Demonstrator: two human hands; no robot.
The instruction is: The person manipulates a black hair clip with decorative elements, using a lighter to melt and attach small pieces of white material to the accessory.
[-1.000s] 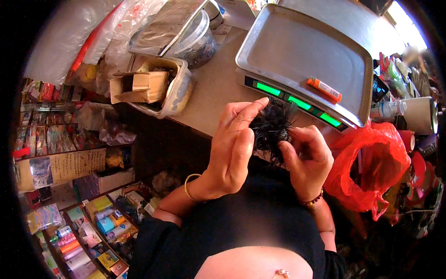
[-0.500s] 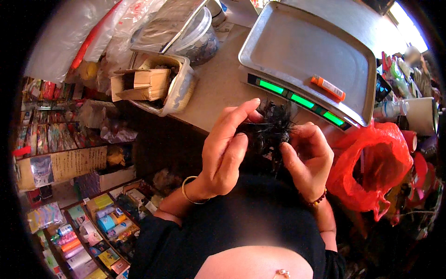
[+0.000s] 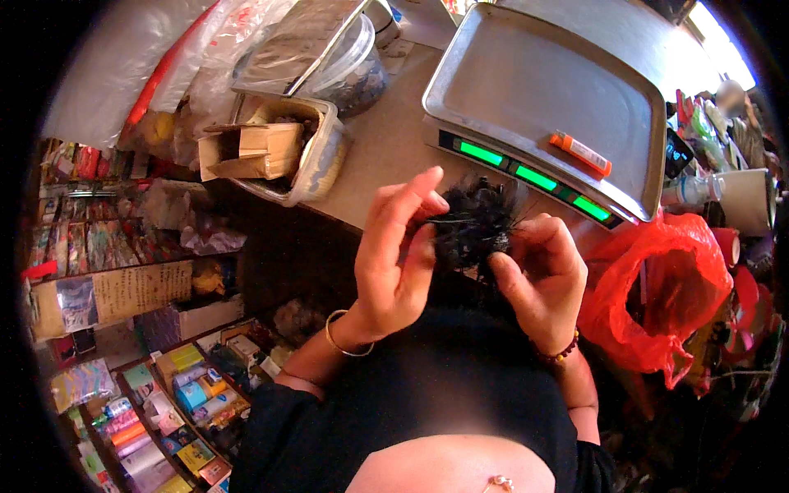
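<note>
A black, bristly bundle of fine strands (image 3: 477,226) hangs in front of my chest, just below the scale. It may be a hair piece, but I cannot tell for sure. My right hand (image 3: 546,275) pinches its right side between thumb and bent fingers. My left hand (image 3: 394,255) is at the left side, thumb and fingers apart, the tips at the outer strands; whether they touch is hard to see. A bangle circles my left wrist, a beaded bracelet my right.
Beyond my hands stands a weighing scale (image 3: 542,90) with green displays and an orange tube (image 3: 580,154) on its tray. At left, a plastic tub (image 3: 325,164) holds a cardboard box (image 3: 267,152). A red plastic bag (image 3: 690,271) gapes at right. Shelves of goods (image 3: 164,403) fill the lower left.
The black bundle has turned and looks wider and rounder, reaching further left. My left fingers have opened a little and shifted slightly left. My right hand keeps its pinch.
</note>
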